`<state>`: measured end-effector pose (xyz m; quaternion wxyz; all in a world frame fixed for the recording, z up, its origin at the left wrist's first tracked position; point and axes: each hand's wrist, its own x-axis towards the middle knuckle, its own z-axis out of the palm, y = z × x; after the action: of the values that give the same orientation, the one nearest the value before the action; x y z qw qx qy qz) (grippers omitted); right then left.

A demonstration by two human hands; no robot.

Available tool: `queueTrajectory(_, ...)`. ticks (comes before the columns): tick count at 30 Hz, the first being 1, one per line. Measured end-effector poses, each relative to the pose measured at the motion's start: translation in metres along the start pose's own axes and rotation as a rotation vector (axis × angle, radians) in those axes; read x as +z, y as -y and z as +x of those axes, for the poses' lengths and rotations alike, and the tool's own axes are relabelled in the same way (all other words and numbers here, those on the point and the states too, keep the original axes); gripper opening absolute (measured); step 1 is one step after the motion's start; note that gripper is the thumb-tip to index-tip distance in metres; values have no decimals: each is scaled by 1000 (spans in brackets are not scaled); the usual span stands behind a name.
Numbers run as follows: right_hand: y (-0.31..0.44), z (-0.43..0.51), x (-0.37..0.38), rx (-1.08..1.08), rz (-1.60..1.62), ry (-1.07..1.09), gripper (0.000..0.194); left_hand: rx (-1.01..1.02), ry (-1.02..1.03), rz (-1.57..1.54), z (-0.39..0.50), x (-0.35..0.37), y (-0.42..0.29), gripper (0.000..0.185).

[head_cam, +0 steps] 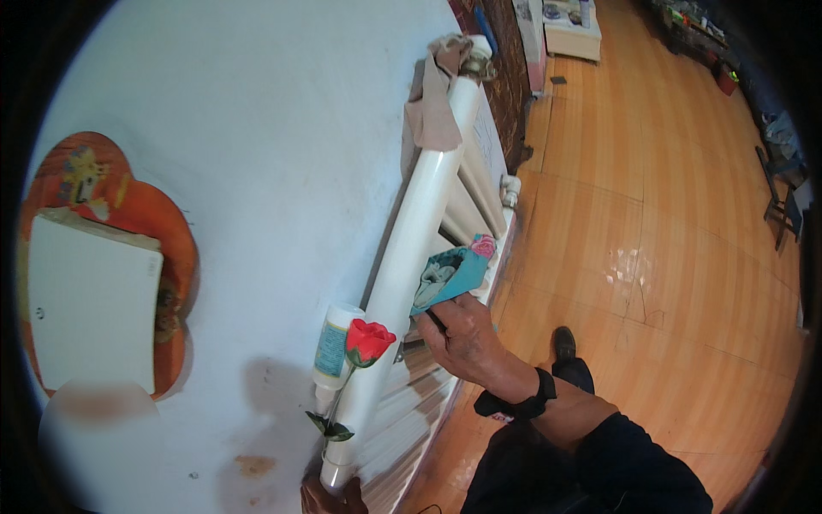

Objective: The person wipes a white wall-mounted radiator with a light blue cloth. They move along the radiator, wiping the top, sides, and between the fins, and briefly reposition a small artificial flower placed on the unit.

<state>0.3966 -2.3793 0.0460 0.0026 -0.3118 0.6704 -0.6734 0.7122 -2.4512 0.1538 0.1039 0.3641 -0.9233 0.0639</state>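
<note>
My right hand (463, 340), with a black band at the wrist, grips the lower edge of a teal cloth pouch (465, 279). A pink fabric rose (483, 245) sits at the pouch's tip, and greyish cloth (437, 283) shows inside. The pouch is beside the thick white top pipe (411, 218) of a radiator along the wall. My left hand (331, 498) is partly cut off at the bottom edge, its fingers on either side of the pipe's near end. Close to it are a red artificial rose (369, 340) and a white bottle with a blue label (332, 347).
A beige cloth (438, 109) drapes over the pipe's far end near a valve (478, 64). On the wall is an orange flower-shaped plaque (183, 270) with a white panel (96, 302). Wood-patterned flooring (591, 212) lies right; a white cabinet (573, 45) stands far off.
</note>
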Motion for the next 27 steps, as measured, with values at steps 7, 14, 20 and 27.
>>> queueTrajectory(7,-76,-45,24,-28,-233,-91,36,-11,27,-4,2,0,2,58)
queueTrajectory(14,-249,-115,49,424,-387,23,27,-6,16,-6,2,3,-1,59)
queueTrajectory(20,-311,-129,51,806,-518,295,20,-24,29,-32,1,2,0,62)
queueTrajectory(27,-301,-125,42,699,-617,718,19,2,9,-45,2,5,2,62)
